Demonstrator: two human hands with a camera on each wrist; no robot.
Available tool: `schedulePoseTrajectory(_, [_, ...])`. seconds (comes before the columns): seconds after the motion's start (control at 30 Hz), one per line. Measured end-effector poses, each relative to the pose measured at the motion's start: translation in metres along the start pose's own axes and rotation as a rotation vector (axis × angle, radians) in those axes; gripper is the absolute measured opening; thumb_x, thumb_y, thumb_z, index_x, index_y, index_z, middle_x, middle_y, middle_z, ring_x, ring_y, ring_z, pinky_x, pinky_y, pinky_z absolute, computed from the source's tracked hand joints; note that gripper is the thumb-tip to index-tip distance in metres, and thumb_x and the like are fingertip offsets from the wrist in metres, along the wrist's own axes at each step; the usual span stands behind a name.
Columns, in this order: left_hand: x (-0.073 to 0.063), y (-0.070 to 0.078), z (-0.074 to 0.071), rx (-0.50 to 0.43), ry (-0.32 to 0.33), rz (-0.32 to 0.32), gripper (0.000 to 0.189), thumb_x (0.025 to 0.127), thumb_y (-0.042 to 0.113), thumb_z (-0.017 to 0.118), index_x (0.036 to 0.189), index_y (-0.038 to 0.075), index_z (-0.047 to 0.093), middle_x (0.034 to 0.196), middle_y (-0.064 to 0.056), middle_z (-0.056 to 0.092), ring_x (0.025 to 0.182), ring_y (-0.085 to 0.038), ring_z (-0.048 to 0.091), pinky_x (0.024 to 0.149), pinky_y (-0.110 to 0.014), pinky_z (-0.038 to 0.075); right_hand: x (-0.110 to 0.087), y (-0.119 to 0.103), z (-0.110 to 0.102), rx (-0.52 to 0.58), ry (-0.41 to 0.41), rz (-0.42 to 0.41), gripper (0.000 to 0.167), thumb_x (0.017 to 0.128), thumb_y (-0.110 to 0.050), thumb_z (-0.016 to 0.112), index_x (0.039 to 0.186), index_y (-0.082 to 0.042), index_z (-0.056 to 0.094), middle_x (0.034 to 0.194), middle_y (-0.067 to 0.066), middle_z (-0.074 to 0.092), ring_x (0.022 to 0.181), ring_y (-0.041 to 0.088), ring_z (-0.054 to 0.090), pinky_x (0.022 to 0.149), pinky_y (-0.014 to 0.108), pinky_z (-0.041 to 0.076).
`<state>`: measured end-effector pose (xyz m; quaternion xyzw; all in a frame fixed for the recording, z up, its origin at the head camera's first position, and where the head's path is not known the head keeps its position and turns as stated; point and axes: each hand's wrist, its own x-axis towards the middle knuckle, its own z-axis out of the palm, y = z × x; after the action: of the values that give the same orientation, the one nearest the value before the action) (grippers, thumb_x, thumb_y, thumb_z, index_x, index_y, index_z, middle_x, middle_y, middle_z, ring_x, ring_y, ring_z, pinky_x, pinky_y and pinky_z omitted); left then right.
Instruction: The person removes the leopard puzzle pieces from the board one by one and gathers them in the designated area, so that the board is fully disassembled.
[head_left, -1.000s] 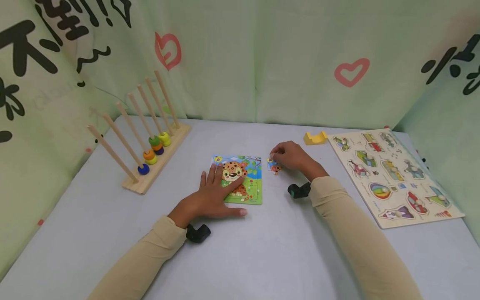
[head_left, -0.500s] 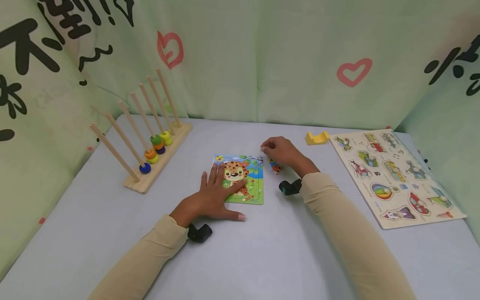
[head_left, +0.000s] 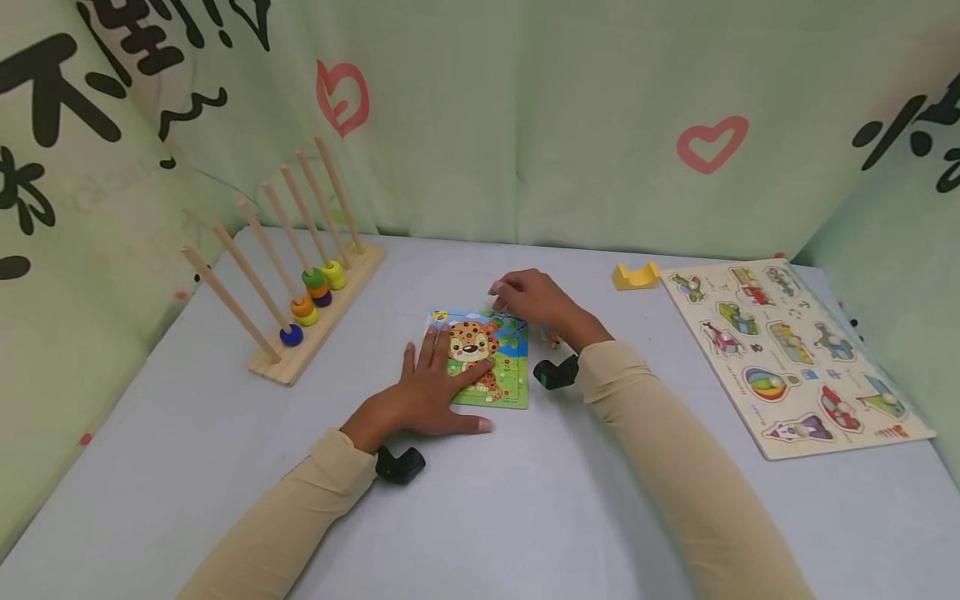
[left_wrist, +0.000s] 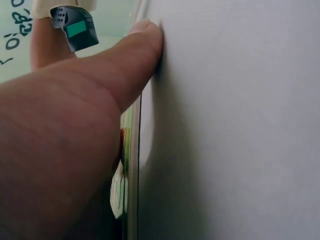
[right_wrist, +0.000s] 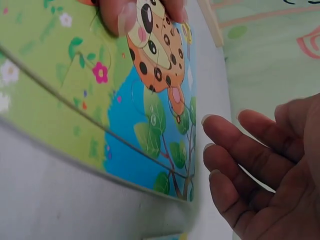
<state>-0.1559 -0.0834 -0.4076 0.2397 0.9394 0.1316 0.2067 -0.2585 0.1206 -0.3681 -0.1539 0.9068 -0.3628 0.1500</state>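
My one left hand [head_left: 429, 404], fingers spread and gripping nothing, lies flat over the left edge of one leopard puzzle [head_left: 504, 354] at mid-tabletop [head_left: 517, 500]. A loose piece [head_left: 552, 337], partly hidden, lies off its right edge. My one right hand [head_left: 543, 297] hangs at the puzzle's far right corner; the right wrist view alone shows fingers loosely bent, holding nothing. One picture board [head_left: 810, 393] lies along the tabletop's right edge, one rack [head_left: 327, 315] of seven pegs [head_left: 230, 303] toward the far left corner, one yellow block [head_left: 636, 278] near the far edge.
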Motion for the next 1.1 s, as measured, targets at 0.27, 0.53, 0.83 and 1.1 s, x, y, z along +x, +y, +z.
schedulePoseTrajectory(0.27, [-0.002,0.001,-0.001,0.004,-0.001,0.008,0.087,0.083,0.074,0.054,0.155,0.039,0.019,0.157,-0.024,-0.019,0.14,-0.04,-0.026,0.107,-0.064,-0.009,0.006,-0.003,0.009,0.043,-0.019,0.021,0.051,0.107,-0.04,0.031,0.12,-0.004,0.065,0.105,0.007,0.07,0.105,0.022,0.06,0.094,0.041,0.044])
schedulePoseTrajectory(0.53, [0.001,0.0,0.001,0.025,-0.008,0.002,0.088,0.082,0.075,0.052,0.155,0.04,0.017,0.157,-0.023,-0.019,0.14,-0.04,-0.026,0.107,-0.064,-0.01,0.007,-0.012,0.014,0.099,-0.009,0.045,0.07,0.104,-0.055,0.02,0.118,-0.003,0.066,0.106,0.009,0.07,0.101,0.023,0.065,0.095,0.04,0.045])
schedulePoseTrajectory(0.83, [0.001,-0.002,0.002,0.025,-0.003,0.01,0.088,0.083,0.075,0.052,0.155,0.04,0.017,0.156,-0.024,-0.02,0.14,-0.04,-0.027,0.107,-0.064,-0.009,0.011,-0.022,0.02,0.043,-0.021,0.032,0.071,0.103,-0.056,0.02,0.116,-0.003,0.066,0.103,0.008,0.072,0.098,0.023,0.067,0.098,0.043,0.042])
schedulePoseTrajectory(1.1, [0.0,-0.002,0.001,0.016,-0.007,0.014,0.088,0.083,0.075,0.051,0.155,0.04,0.016,0.157,-0.024,-0.019,0.14,-0.04,-0.026,0.107,-0.064,-0.011,0.013,-0.029,0.021,-0.017,-0.012,0.034,0.067,0.105,-0.051,0.021,0.116,-0.003,0.066,0.098,0.01,0.07,0.093,0.024,0.064,0.092,0.042,0.045])
